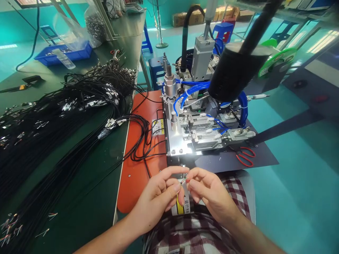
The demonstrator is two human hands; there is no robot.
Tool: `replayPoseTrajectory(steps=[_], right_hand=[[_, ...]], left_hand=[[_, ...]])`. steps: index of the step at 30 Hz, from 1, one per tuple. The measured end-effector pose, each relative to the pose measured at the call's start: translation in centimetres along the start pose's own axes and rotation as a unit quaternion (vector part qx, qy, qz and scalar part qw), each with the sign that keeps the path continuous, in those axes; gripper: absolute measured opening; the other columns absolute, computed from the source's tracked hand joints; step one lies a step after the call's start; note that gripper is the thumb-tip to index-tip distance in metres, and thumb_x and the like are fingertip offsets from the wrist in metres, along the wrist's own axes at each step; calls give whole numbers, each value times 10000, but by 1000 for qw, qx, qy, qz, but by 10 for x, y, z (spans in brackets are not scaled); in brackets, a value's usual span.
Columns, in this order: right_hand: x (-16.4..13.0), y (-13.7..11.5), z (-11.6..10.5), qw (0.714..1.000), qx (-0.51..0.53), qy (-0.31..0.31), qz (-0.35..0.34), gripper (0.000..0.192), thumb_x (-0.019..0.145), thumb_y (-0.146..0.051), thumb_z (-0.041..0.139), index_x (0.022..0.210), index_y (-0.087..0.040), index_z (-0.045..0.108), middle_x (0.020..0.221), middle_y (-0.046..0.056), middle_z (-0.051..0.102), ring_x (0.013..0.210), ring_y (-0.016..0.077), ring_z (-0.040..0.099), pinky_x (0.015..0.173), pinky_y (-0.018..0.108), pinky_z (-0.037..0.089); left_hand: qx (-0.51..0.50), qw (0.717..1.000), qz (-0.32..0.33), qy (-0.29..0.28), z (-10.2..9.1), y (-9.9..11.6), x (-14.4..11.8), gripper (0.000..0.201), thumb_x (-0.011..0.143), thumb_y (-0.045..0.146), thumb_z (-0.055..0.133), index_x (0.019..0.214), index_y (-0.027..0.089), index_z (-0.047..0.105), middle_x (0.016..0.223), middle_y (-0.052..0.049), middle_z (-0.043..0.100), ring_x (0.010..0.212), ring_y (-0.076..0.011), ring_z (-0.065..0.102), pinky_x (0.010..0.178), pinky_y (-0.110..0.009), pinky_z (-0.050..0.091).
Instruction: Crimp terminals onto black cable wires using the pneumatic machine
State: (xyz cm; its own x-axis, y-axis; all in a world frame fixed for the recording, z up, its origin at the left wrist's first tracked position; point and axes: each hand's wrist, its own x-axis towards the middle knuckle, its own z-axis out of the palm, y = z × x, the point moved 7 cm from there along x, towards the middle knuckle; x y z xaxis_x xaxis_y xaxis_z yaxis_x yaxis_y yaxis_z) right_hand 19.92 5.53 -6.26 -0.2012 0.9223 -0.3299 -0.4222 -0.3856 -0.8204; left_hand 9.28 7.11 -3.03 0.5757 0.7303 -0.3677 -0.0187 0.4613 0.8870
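Observation:
My left hand (159,197) and my right hand (209,192) meet in front of me, just below the front edge of a small metal machine (196,130). Both pinch the stripped end of a thin black cable (183,181), whose fine coloured wires show between the fingertips. The cable runs back from my left hand over the orange plate (137,169) to a loop of black cables (143,141). A yellow and white label (182,206) hangs right behind my fingers.
A big heap of black cables with metal ends (53,120) covers the green bench at left. Red-handled scissors (245,157) lie on the dark mat right of the machine. A blue tray (63,54) stands far back. A black lamp head (235,70) hangs above.

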Motion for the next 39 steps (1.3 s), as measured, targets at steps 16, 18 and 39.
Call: replayPoseTrajectory(steps=[16, 18, 39], right_hand=[[-15, -3, 0, 957, -274, 47, -79, 179, 883, -292, 541, 744, -181, 562, 651, -29, 480, 577, 111, 403, 538, 236, 350], [-14, 0, -1, 958, -276, 44, -70, 169, 884, -288, 541, 758, -181, 573, 656, -27, 491, 582, 112, 410, 543, 235, 356], [-4, -8, -9, 976, -197, 91, -17, 220, 764, -377, 634, 722, -170, 573, 558, -40, 468, 490, 94, 389, 468, 227, 336]], left_hand=[[44, 994, -23, 94, -3, -11, 0, 237, 840, 388, 598, 785, 161, 564, 499, 83, 363, 412, -40, 288, 395, -177, 178], [41, 992, -52, 105, -6, -16, 0, 263, 832, 413, 596, 779, 161, 543, 436, 97, 339, 381, -44, 272, 383, -176, 167], [45, 991, -55, 109, -8, -20, 5, 260, 833, 413, 580, 816, 166, 499, 412, 114, 317, 364, -47, 266, 365, -168, 181]])
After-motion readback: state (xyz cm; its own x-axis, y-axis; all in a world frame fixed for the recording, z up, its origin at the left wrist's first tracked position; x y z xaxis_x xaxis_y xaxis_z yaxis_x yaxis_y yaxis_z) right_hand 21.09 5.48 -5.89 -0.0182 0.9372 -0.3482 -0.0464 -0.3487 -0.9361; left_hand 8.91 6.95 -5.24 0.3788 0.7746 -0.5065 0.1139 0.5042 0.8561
